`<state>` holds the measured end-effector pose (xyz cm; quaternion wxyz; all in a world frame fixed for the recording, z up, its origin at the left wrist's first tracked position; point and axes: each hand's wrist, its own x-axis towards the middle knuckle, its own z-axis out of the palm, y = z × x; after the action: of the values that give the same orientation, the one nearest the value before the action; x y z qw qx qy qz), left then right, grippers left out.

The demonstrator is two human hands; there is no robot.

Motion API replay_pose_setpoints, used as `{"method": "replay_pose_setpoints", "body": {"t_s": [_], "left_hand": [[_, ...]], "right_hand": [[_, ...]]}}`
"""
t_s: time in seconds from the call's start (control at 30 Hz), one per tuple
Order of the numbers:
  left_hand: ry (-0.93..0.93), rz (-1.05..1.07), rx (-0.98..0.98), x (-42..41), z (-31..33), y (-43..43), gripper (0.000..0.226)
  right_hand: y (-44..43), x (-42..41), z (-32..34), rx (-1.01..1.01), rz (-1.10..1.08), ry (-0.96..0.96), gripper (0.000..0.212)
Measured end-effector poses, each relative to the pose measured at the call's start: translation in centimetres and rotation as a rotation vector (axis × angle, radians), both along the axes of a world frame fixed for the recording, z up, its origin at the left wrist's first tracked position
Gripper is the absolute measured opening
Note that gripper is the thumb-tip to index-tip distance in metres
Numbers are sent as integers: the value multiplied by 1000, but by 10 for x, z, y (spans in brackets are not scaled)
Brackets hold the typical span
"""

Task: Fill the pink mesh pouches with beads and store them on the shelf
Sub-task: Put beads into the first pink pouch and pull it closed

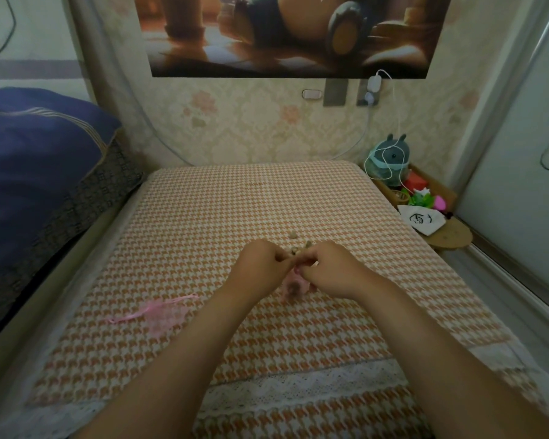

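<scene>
My left hand [260, 268] and my right hand [325, 267] meet over the middle of the orange houndstooth cloth [203, 223]. Both pinch the top of a pink mesh pouch [293, 286] that hangs between them, with dark beads showing inside it. A few tan beads [293, 235] lie on the cloth just beyond my fingers, partly hidden by them. A second pink mesh pouch [164, 313] lies flat on the cloth to the left, its ribbon strings spread out.
A low wooden shelf [438, 188] at the right holds a grey plush toy [389, 160], a white cable, a white drawn pouch [420, 220] and small colourful items. A blue quilt [35, 160] lies at the left. A glass door [520, 185] stands at the right.
</scene>
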<state>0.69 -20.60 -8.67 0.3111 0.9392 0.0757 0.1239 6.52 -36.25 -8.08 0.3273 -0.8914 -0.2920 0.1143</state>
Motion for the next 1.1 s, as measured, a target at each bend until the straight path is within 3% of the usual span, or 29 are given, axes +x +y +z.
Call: {"method": "replay_pose_setpoints", "body": {"t_s": [0.13,0.23,0.53,0.67,0.83,0.9,1.1], "left_hand": [[-10,76,-44,-3,15,7,16],[9,113,-48,-6,25,21,17],[86,93,2,-26,26,47,18],[119,82,22,-30,21,53,11],[130,39,28,-27,17,62,21],[148,13,14,-27,16,67,23],[155,-33,-9,-27,13,80,26]], "right_hand": [[5,3,-3,168,-63,-11,22],[5,6,-4,200,-129,-49,16],[23,9,-25,-237,-53,-181,21],[41,7,-31,-339,-83,-250,15],[55,7,-33,-390,-100,-281,14],[59,7,-27,-320,-119,-297,15],[70,-4,2,199,-81,-217,13]]}}
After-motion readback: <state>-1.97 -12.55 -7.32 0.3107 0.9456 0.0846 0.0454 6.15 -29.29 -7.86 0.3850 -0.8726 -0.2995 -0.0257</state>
